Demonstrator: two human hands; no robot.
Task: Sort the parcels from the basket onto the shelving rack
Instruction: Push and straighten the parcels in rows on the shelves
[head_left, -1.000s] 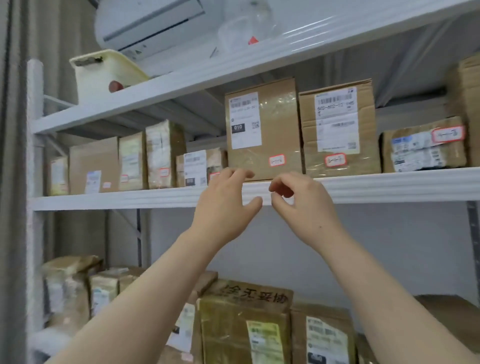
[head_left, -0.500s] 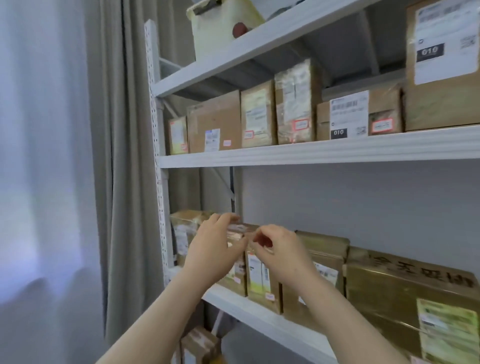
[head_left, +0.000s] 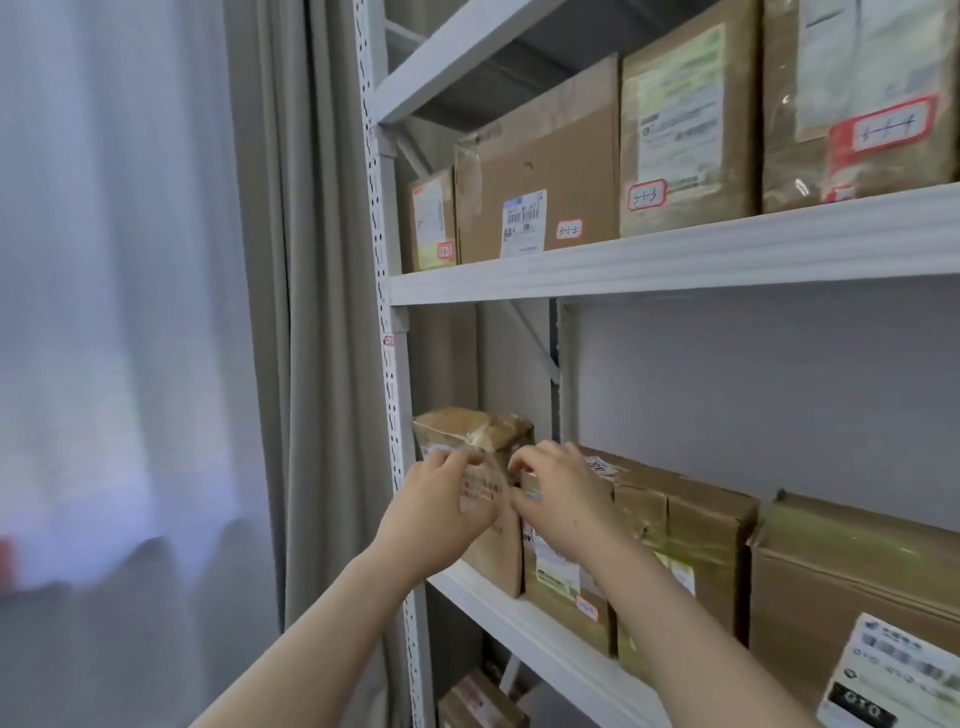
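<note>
Parcel (head_left: 496, 551) apparently between left hand (head_left: 436, 504), right hand (head_left: 561, 499)

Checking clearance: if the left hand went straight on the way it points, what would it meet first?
Likely the end parcel on the shelf; the left hand looks right at its front, though depth is unclear.

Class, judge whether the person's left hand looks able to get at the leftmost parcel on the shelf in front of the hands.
Probably yes: the left hand is right at the front of the leftmost parcel, with nothing between them.
</note>
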